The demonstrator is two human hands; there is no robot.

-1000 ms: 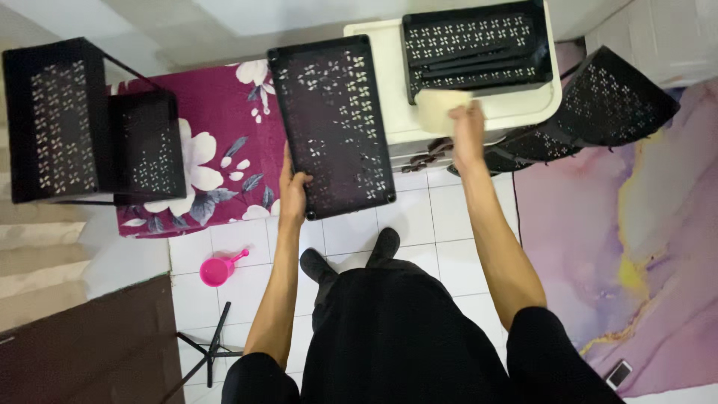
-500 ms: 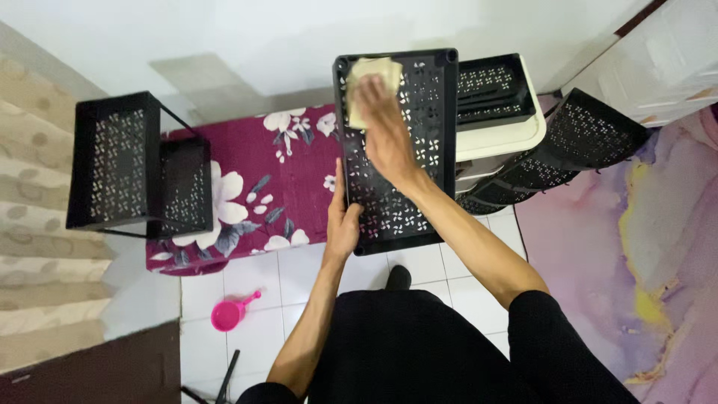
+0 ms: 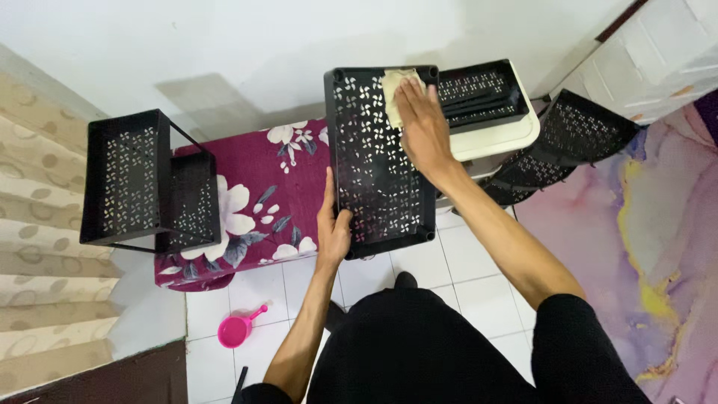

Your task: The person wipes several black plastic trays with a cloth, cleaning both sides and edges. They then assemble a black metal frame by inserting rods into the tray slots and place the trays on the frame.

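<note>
Hands on the black perforated tray [image 3: 378, 161], held out flat above the white tiled floor [image 3: 479, 269], between the flowered cushion and the cream cabinet. Left hand [image 3: 333, 224] has its grip closed on the tray's near-left edge, thumb on top, fingers tucked under and out of sight. Right hand [image 3: 424, 123] lies flat and spread, palm down, pressing a pale yellow cloth [image 3: 395, 90] against the tray's far-right corner; that grip is open, fingers stretched over the cloth rather than curled round it. Just beside the tray on the right, a cream cabinet [image 3: 493, 138] carries another black tray [image 3: 479, 93] with loose black bars lying in it. Further right, more black perforated panels [image 3: 568, 142] lean by the cabinet at the edge of a purple marbled mat [image 3: 643, 247]. Off to the left, a magenta flowered cushion [image 3: 254, 194] bears a black wire-framed shelf piece [image 3: 149, 179], well apart from the hands. Down on the tiles, a small pink scoop [image 3: 238, 328] sits near the person's left arm.
</note>
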